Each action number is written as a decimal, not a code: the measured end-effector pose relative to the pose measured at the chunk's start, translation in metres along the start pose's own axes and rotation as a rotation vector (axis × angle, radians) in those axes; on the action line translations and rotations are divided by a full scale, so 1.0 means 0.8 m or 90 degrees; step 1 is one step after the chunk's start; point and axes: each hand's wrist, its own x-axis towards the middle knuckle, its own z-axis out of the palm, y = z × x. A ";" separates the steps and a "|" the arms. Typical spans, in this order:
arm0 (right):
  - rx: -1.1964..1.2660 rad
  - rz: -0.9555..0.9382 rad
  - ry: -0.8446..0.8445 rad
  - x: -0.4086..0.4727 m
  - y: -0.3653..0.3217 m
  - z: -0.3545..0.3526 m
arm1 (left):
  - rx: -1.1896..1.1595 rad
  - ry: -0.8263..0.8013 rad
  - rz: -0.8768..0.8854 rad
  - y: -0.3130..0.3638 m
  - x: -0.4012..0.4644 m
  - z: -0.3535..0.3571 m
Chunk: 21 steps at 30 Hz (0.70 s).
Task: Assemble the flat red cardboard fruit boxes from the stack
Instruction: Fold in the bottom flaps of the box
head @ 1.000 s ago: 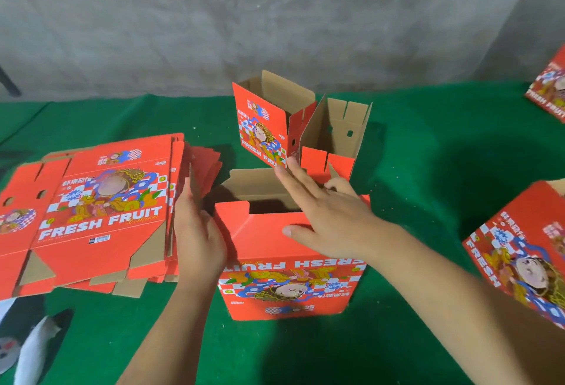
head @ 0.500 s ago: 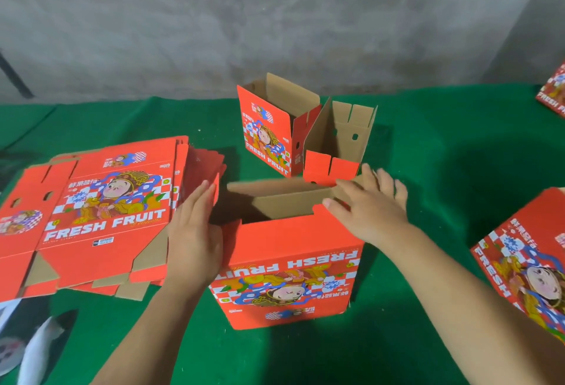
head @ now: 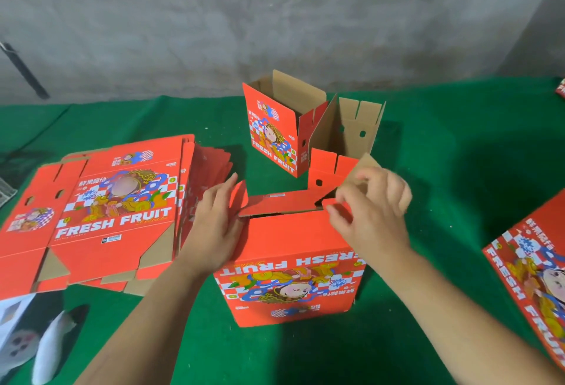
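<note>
You've got four boxes standing or lying on the green cloth (head: 428, 146): the one you're folding (head: 293, 265) upside down in front of you, two open ones behind it, the left (head: 275, 130) and the right (head: 345, 143), and one lying at the right edge (head: 532, 268). One flat stack (head: 101, 210) sits on your left, beside your box. Your left hand (head: 214, 228) presses flat with straight fingers against the box's left flap. Your right hand (head: 373, 210) pinches the right flap. Half a second back the bottom gaped open; now the far flap is folded down over it.
</note>
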 end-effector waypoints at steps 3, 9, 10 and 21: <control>0.038 -0.106 -0.273 0.004 -0.024 0.000 | -0.018 0.069 -0.064 0.004 0.000 0.005; 0.041 0.038 -0.476 0.031 -0.034 0.012 | -0.063 0.189 -0.045 0.005 -0.012 0.010; 0.029 0.037 -0.490 0.031 -0.038 0.013 | -0.058 0.184 -0.026 0.005 -0.016 0.008; 0.080 0.309 -0.028 -0.020 -0.033 -0.002 | 0.215 -0.121 -0.100 0.006 -0.021 -0.006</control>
